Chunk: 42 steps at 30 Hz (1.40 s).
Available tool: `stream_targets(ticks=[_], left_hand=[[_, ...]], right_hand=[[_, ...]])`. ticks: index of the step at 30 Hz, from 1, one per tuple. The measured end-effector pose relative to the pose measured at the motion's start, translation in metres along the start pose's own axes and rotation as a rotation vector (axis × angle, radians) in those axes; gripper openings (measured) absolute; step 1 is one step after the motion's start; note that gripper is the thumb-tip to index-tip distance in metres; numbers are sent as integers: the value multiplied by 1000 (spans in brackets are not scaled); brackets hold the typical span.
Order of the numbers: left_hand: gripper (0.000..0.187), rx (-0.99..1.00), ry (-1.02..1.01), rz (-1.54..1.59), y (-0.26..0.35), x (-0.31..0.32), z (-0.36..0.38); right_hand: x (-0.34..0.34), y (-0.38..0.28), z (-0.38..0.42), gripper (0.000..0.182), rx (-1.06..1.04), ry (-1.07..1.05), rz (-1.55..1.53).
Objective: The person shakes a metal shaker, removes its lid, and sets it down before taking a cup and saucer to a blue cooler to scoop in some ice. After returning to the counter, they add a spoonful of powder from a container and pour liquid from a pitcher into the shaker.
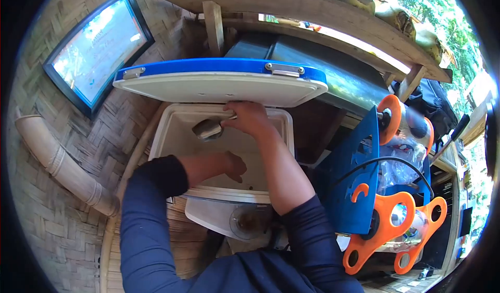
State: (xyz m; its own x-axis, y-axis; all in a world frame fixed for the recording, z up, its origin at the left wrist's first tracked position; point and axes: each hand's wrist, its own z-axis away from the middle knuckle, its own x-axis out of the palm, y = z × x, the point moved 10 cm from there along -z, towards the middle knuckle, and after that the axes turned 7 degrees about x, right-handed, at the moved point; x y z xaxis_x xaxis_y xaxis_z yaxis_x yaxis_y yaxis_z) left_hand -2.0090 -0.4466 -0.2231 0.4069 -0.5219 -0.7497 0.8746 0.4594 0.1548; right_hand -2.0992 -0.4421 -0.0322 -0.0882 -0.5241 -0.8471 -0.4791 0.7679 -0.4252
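Observation:
A white cooler box [284, 152] stands in front of me with its blue-edged lid [219, 87] raised. My right hand [247, 117], near the box's back rim, grips a metal scoop [207, 129] by its handle. The scoop's bowl hangs inside the box, toward the left. Lower down, my left hand [235, 167] reaches into the box with its fingers loosely bent downward and nothing visible in them. The pale inside of the box shows around both hands.
A white scale-like device with a round part [249, 221] sits below the box. On the right stands a blue panel [359, 173] with orange handles [385, 220] and a black cable. A framed certificate [99, 48] hangs on the woven wall; a bamboo tube [62, 163] is at left.

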Motion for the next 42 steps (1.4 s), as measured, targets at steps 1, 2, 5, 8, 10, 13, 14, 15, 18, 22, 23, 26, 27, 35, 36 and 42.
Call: stream_targets(ticks=[1, 2, 5, 8, 10, 13, 14, 15, 18, 22, 23, 26, 27, 35, 36, 42], left_hand=[[46, -17, -5, -4, -14, 7, -10], [46, -31, -16, -3, -24, 12, -23], [46, -57, -102, -43, -51, 48, -91], [45, -72, -139, -136, -61, 27, -101], [44, -84, -88, -187, -77, -6, -102], [43, -70, -34, -214, -88, -20, -110], [43, -58, -16, -214, -87, -20, -115], [42, -43, 4, -210, -84, -20, -121], [42, 2, 57, -202, -74, -20, -134], [41, 48, 118, -217, -67, -32, -138], [40, 61, 130, -221, -65, -34, -138], [40, 98, 154, -221, -60, -32, -138], [39, 107, 162, -215, -60, -28, -137], [38, 110, 166, -81, -71, 60, -67], [38, 93, 156, -54, -59, 44, -46], [39, -370, 41, -12, -118, 40, 23]], right_hand=[[-2, 0, 1, 44, 4, 30, 10], [-3, -2, 0, 44, 9, 58, 18], [0, 3, -3, 44, 121, -21, 22], [7, 5, -4, 43, 56, 59, 36], [-3, 1, -1, 43, 13, 122, 42], [-5, -1, 0, 43, 7, 120, 19], [-1, 2, 0, 43, 38, 80, 2], [-1, 3, 0, 43, 40, 80, 10], [-1, 2, 1, 43, 59, 63, -4], [0, 3, 0, 43, 62, 54, -17], [1, 4, 0, 43, 53, 54, -35], [0, 4, 1, 43, 16, 93, -21], [-1, 5, 1, 43, 16, 95, -25], [1, 7, -1, 42, 19, 96, 3], [2, 8, -2, 43, 10, 100, -14], [0, 5, -1, 44, -7, 68, -40]])
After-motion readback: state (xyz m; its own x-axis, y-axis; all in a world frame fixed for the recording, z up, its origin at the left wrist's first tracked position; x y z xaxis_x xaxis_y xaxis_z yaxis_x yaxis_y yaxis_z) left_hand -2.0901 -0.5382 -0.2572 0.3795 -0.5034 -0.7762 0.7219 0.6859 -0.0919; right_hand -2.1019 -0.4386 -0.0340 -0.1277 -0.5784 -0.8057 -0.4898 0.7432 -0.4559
